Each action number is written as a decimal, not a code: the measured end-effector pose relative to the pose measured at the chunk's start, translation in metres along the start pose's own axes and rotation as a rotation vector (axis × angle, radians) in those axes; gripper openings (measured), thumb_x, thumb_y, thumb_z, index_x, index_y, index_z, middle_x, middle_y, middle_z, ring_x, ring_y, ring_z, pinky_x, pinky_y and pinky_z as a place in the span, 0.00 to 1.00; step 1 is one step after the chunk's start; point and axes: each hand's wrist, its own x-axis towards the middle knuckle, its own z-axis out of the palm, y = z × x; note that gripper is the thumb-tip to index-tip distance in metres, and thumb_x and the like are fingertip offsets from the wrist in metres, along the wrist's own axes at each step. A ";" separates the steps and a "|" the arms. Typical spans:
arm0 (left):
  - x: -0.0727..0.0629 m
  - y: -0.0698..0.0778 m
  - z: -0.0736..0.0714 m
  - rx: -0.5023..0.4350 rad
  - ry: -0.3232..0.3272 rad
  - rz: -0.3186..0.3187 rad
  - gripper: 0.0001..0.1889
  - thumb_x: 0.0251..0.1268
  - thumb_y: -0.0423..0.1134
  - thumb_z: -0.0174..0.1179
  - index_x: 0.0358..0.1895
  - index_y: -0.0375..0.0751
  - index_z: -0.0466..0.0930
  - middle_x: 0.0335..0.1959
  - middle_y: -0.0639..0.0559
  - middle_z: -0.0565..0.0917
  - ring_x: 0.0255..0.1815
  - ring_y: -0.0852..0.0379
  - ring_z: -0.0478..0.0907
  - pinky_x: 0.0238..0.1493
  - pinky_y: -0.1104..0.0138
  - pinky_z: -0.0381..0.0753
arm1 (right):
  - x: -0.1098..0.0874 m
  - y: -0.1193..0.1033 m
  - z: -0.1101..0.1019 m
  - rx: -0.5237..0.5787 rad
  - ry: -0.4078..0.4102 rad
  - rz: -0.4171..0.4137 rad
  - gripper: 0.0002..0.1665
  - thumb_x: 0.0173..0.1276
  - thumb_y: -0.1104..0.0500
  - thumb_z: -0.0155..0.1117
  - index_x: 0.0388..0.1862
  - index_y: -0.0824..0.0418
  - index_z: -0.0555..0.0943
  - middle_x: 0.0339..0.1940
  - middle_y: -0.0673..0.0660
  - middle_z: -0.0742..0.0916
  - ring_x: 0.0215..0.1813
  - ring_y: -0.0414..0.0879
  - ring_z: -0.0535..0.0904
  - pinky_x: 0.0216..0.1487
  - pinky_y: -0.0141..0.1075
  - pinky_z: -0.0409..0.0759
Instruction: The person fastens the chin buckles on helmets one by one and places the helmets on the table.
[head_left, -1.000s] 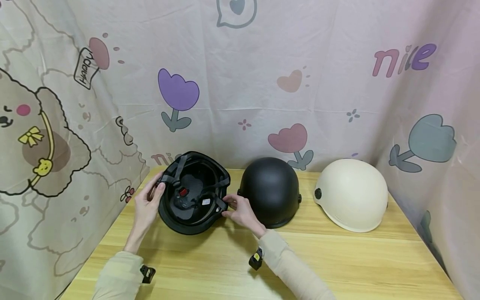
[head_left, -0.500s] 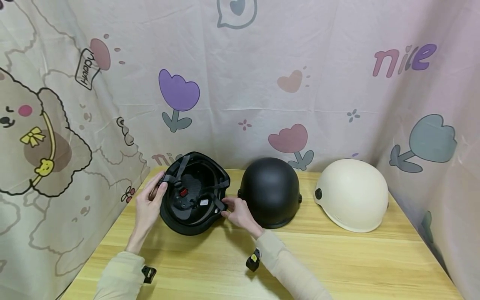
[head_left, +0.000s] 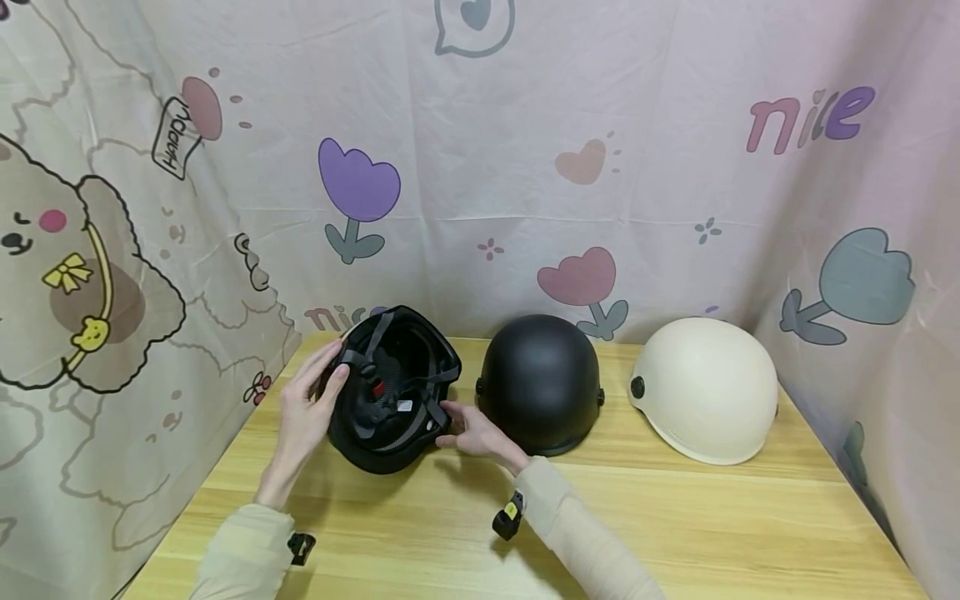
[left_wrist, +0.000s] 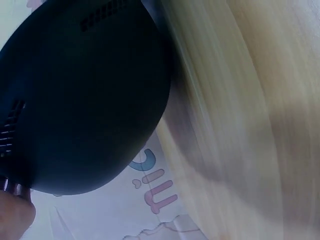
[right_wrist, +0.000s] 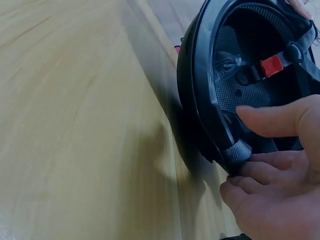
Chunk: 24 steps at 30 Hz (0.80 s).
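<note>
A black helmet (head_left: 397, 387) is tipped with its hollow side toward me, showing dark straps, a red buckle (right_wrist: 271, 65) and a small white label. My left hand (head_left: 309, 408) grips its left rim, thumb on the edge and fingers behind the shell. In the left wrist view the smooth outer shell (left_wrist: 95, 100) with vent slots fills the upper left. My right hand (head_left: 480, 433) is at the lower right rim. Its fingers touch the outside of the edge, while the thumb (right_wrist: 270, 120) stands straight and apart from the rim.
Close on the right, a second black helmet (head_left: 538, 383) stands dome up. Farther right is a cream helmet (head_left: 705, 387). All are toward the back of the wooden table (head_left: 420, 542). A printed curtain (head_left: 465, 167) hangs behind and along both sides.
The tipped helmet has shifted slightly right and turned a little, the left hand moving with it. My right hand has loosened its pinch on the rim, the thumb coming away.
</note>
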 end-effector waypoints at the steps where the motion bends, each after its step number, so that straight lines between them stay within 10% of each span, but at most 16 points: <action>1: 0.000 0.001 0.001 0.016 -0.002 0.007 0.21 0.66 0.23 0.61 0.63 0.33 0.80 0.64 0.34 0.80 0.65 0.79 0.71 0.60 0.88 0.67 | 0.000 0.001 0.000 0.012 -0.014 0.005 0.42 0.69 0.62 0.65 0.78 0.69 0.60 0.79 0.65 0.67 0.79 0.61 0.64 0.78 0.53 0.63; 13: -0.003 0.005 0.004 0.082 0.024 0.032 0.22 0.66 0.29 0.65 0.63 0.44 0.82 0.63 0.42 0.82 0.66 0.76 0.71 0.64 0.87 0.65 | -0.001 0.007 -0.002 0.054 -0.070 -0.020 0.45 0.70 0.61 0.65 0.80 0.68 0.55 0.82 0.64 0.62 0.82 0.60 0.57 0.81 0.54 0.57; 24: -0.006 0.008 0.004 0.093 0.027 -0.020 0.20 0.71 0.33 0.61 0.64 0.46 0.81 0.65 0.46 0.81 0.69 0.68 0.72 0.68 0.85 0.62 | -0.010 0.001 -0.005 -0.073 0.042 -0.120 0.32 0.73 0.65 0.58 0.73 0.71 0.67 0.75 0.67 0.73 0.78 0.62 0.65 0.77 0.57 0.64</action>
